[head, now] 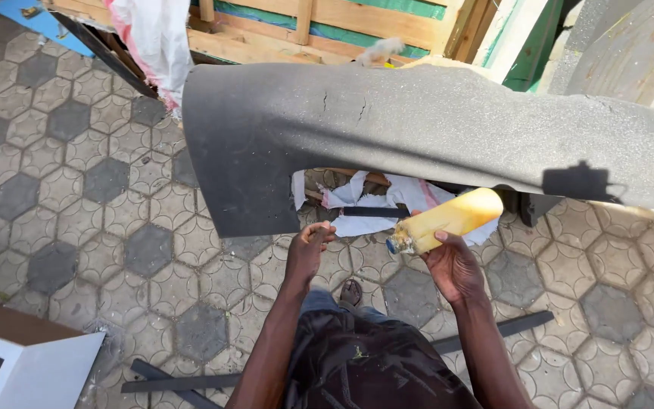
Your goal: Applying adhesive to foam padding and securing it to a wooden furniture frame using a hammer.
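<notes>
Below the cut-out edge of the long dark-grey foam panel (418, 121), my left hand (308, 246) curls its fingers shut around the panel's lower rim, thumb on top; my right hand (452, 261) is wrapped closed around the yellow cylindrical plastic bottle (448, 220), held tilted with its dirty capped end (397, 244) toward me and its rounded end up under the panel. Good practice, I judge: keep the left grip firm so the flexible sheet does not sag, and hold the bottle steady near the rim. Panel surface is coarse, grainy and matt, with two short cracks near its upper edge; it arches over the ground like a shallow bridge. Beneath it lie crumpled white paper scraps (376, 201) and a thin black strip (376, 212); further out, grey hexagonal paving stones (77, 174), flat dark metal bars (183, 382), and a pale wooden pallet frame (319, 23) behind.
</notes>
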